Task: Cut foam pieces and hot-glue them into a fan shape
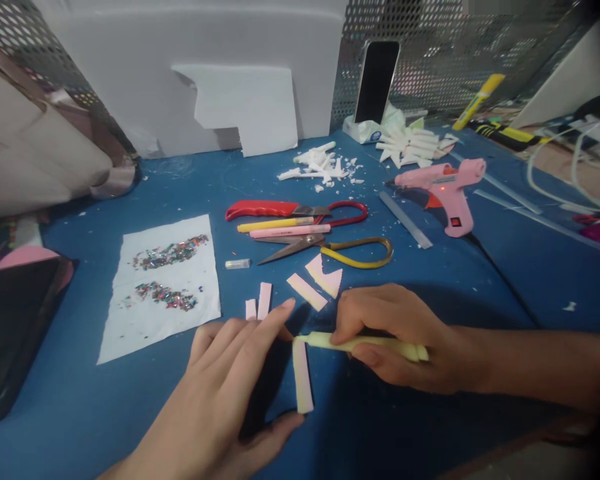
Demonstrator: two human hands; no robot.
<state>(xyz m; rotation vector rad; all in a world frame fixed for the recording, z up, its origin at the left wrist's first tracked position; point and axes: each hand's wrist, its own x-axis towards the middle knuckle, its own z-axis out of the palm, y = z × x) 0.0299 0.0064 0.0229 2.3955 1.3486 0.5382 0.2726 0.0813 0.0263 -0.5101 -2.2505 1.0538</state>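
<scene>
My right hand (395, 333) is closed around a pale yellow highlighter pen (365, 343), its tip touching the top end of a pink foam strip (303, 377) lying on the blue table (430, 280). My left hand (230, 393) rests open beside the strip, fingers stretched, thumb near the strip's lower end. More pink strips (307, 291) and a notched pink piece (325, 275) lie just beyond my hands.
A white paper with glitter (163, 283) lies at left. Beyond are red scissors (300, 212), yellow-handled scissors (330, 250), two pens (280, 228), a pink glue gun (445, 190), glue sticks, white foam scraps (325, 167), a propped phone (377, 80), and a dark tablet (10, 333) at far left.
</scene>
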